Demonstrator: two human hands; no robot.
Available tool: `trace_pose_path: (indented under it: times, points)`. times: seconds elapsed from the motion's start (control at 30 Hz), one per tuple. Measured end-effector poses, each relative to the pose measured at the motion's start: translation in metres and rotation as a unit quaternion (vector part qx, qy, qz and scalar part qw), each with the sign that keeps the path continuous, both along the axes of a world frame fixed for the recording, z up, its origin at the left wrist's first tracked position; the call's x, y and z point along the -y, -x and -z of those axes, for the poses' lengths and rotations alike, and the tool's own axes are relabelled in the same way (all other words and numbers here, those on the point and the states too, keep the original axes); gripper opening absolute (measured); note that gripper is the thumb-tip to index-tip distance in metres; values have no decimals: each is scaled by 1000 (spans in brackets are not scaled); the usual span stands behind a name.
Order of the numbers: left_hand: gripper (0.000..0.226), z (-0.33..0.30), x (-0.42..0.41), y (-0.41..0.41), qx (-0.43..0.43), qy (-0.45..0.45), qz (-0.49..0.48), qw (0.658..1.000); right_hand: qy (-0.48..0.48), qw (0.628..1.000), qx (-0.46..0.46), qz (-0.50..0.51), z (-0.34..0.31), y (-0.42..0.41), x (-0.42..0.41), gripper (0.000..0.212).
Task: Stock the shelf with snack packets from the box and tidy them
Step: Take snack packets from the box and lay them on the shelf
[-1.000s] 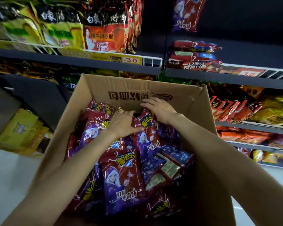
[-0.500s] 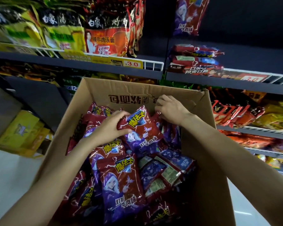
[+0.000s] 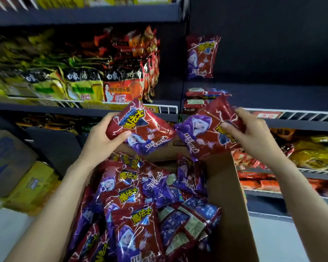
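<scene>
A cardboard box in front of me holds several red-and-purple snack packets. My left hand grips one such packet lifted above the box. My right hand grips a second packet beside it, tilted on its side. Both packets hang in front of the dark shelf edge. One packet of the same kind stands upright on the right shelf, and a few lie flat in a stack below it.
Noodle packs fill the shelf at left behind a white wire rail. Orange and yellow packs sit on lower shelves at right. A carton and yellow packs stand on the floor at left. Most of the right shelf is bare.
Both hands have risen out of the box, each lifting a packet up to shelf height. The view has tilted upward toward the shelves.
</scene>
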State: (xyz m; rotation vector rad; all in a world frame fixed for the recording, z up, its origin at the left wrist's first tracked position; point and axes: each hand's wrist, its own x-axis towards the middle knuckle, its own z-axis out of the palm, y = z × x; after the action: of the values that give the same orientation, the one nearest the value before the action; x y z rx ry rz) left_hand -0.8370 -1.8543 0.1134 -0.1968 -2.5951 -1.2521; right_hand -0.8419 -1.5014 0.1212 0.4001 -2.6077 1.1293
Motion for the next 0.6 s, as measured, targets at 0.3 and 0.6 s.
trace_pose_path:
  times: [0.3,0.6]
  points:
    - [35,-44,-59,32,-335,247,-25,909,189,973,-42,123,-24,-15,-56,16]
    - [39,-65,-157,139,-320,303,65,895,235,929,-159,237,-46,13,-99,19]
